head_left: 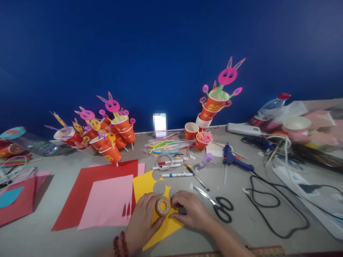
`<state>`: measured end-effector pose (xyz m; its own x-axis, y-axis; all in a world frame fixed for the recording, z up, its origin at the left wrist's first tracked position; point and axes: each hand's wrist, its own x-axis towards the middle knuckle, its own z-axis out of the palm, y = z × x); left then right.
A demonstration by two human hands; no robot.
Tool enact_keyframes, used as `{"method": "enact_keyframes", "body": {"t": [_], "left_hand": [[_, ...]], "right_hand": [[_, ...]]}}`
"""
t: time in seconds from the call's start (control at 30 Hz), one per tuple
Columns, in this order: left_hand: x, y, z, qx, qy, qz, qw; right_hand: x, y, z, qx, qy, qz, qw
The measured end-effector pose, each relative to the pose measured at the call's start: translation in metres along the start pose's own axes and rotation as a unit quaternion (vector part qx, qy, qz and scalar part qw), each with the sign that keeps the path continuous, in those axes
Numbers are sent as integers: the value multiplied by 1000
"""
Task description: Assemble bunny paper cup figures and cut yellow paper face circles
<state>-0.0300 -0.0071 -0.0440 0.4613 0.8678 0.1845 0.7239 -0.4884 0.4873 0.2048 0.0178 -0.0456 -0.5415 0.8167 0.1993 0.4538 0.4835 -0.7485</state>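
Observation:
My left hand (146,210), with dark red beads at its wrist, holds a roll of tape (157,211) down on a sheet of yellow paper (160,233). Round holes are cut in the upper part of this sheet. My right hand (194,210) is closed on a short black object (182,209), mostly hidden by the fingers, close to the roll's right side. Black-handled scissors (214,203) lie open just right of that hand. Above both hands are a blue-banded marker (177,175) and a black pen (198,178).
Red paper (72,200) and pink paper (104,203) lie left. Decorated red cups (123,130) stand behind, with another cup stack (211,107) at right. A blue glue gun (235,160) trails a black cord (278,185). Loose sticks (167,144) lie at back.

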Motion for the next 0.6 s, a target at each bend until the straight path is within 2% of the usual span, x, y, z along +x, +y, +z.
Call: {"method": "enact_keyframes", "body": {"t": [0.23,0.37,0.6], "left_hand": [[3,4,-3,-23,-17,-8,1000],[3,5,-2,-10,-2,-5,1000],[2,5,0,16,16,3,1000]], "right_hand": [[-2,1,0,68,-7,52,996],[-3,0,-1,101,3,75,992],[-2,-1,0,99,14,89,991]]}}
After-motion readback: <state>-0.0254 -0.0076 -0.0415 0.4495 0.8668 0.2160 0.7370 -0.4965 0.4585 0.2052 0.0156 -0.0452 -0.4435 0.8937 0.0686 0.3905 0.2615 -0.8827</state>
